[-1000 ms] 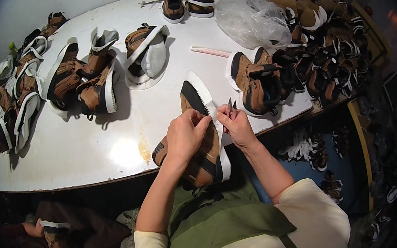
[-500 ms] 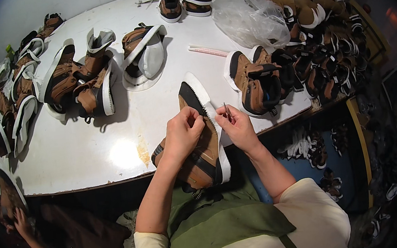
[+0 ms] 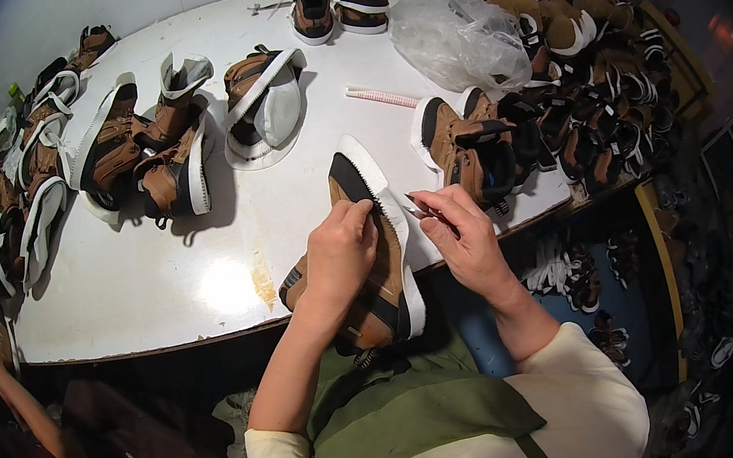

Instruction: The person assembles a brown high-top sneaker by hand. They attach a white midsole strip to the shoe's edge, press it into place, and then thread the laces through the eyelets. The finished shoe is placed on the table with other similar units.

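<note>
A brown and black shoe (image 3: 377, 269) with a white sole edge and a row of stitches lies tilted, toe away from me, across the table's front edge. My left hand (image 3: 343, 248) is closed at the stitched seam, its fingertips pinching the shoe there; any thread between them is too fine to see. Just right of the sole edge, apart from it, my right hand (image 3: 470, 239) grips a small pointed metal tool (image 3: 419, 206). The tool's tips point toward the shoe; its rear is hidden in the fingers.
Several brown shoes (image 3: 172, 175) stand on the white table (image 3: 155, 296) at left. More shoes (image 3: 477, 156) sit right, near a clear plastic bag (image 3: 462, 39) and a heap of shoes (image 3: 608, 108). A co-worker's arm (image 3: 26, 403) reaches in at far left.
My right hand has moved a little to the right, away from the sole, and turned so the tool points left. The left hand and shoe hardly moved. The co-worker's hand and shoe shifted farther left.
</note>
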The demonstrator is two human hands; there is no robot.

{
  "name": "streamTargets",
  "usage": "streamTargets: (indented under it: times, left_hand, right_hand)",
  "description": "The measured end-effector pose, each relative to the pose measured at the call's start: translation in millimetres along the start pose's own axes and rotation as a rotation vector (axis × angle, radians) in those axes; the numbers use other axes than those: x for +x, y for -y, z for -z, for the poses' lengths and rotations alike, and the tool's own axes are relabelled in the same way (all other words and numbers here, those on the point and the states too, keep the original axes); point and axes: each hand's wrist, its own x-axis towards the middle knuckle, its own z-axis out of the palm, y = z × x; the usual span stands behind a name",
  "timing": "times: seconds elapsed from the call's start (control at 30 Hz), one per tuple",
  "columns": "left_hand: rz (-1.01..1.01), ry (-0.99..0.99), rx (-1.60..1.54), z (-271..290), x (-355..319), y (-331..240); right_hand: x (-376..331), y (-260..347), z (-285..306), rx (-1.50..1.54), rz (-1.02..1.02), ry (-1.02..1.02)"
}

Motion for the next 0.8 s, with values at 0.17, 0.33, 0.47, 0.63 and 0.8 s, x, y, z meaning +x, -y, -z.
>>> streamTargets:
  times: [0.17,0.33,0.47,0.63,0.8]
  left_hand:
    - [0.028,-0.004,-0.015,0,-4,2]
    - [0.077,0.023,-0.049,-2,-4,5]
    - [0.148,0.014,-0.097,-2,-5,6]
    - [0.267,0.055,-0.203,0,-5,4]
    - [0.375,0.091,-0.328,2,-4,3]
  right_hand:
    - [-2,-1,10,-0.127,0.014,0.019]
    - [-1,-9,7,-0.284,0.167,0.068]
    - [6,-5,3,-0.487,0.301,0.08]
    - [10,-5,0,-0.682,0.391,0.098]
    - [11,-6,-6,-0.759,0.396,0.101]
